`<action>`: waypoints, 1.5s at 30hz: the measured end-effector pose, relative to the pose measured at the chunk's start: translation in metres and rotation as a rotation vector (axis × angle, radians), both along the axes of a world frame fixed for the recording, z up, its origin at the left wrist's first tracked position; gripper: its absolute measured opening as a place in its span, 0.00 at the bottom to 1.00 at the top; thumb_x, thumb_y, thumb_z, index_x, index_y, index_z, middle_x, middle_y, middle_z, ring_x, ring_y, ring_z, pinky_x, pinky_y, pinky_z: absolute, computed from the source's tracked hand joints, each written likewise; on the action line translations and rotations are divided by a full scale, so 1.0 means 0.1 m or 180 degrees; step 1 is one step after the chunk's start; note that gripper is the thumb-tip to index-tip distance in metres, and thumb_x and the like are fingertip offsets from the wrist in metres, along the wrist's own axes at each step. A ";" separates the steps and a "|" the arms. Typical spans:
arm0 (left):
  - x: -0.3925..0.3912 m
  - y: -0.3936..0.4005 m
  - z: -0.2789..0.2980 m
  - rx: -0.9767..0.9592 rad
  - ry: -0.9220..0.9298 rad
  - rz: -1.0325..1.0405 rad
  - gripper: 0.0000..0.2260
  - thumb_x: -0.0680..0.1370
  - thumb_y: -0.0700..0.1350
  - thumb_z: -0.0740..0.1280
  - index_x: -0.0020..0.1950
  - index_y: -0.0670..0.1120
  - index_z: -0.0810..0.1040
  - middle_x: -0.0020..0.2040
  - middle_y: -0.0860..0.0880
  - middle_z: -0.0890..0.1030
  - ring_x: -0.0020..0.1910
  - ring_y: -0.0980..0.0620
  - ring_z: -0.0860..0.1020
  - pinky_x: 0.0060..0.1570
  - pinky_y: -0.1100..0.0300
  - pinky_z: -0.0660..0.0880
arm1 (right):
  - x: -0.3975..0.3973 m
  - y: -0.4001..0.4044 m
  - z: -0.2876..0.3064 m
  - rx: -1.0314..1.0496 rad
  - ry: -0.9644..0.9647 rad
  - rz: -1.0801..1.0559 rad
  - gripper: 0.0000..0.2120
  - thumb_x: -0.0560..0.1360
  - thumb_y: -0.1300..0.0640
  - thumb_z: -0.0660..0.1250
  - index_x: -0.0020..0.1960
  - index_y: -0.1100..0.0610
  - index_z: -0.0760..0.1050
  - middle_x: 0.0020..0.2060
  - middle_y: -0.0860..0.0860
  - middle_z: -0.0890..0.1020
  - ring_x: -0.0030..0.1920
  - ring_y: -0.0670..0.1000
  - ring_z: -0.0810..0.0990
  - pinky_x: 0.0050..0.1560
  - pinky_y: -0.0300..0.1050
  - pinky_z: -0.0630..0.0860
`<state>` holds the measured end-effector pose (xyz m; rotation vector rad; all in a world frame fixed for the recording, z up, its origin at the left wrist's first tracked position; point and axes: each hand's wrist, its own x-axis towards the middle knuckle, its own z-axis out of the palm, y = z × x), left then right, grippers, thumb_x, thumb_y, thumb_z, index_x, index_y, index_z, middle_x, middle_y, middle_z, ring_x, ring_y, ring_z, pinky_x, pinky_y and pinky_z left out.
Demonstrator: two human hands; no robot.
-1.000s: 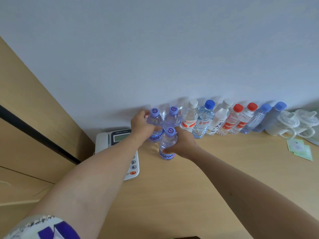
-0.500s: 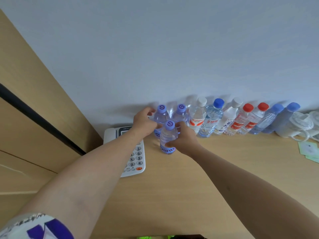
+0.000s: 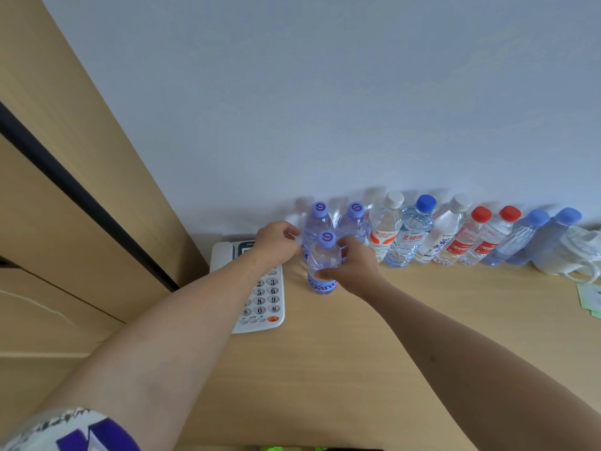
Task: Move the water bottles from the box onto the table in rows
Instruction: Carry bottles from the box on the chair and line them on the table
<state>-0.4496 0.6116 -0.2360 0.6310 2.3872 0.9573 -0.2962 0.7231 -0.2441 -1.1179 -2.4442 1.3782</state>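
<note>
Back row (image 3: 435, 236) by the wall looks done; right hand (image 3: 353, 268) grips a front bottle (image 3: 323, 265), left hand (image 3: 276, 244) curls round a back one (image 3: 317, 222). Box isn't visible.

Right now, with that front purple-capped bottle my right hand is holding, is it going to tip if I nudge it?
The front bottle looks tall and narrow, so it probably tips easily. It looks full, likely heavy. Clear plastic may feel slippery.

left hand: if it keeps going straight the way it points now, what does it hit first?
Probably the leftmost purple-capped bottle in the back row: the left hand points right at it, fingertips at its side. Contact can't be confirmed; depth is unclear.
</note>
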 end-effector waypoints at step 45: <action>2.60 1.06 0.91 0.0540 0.2125 -0.2583 0.28 0.71 0.53 0.73 0.70 0.50 0.73 0.69 0.47 0.73 0.69 0.43 0.67 0.68 0.54 0.66 | 3.07 0.12 0.81 0.1666 -0.0770 -0.1620 0.42 0.68 0.42 0.76 0.76 0.49 0.62 0.71 0.52 0.69 0.71 0.57 0.64 0.67 0.53 0.67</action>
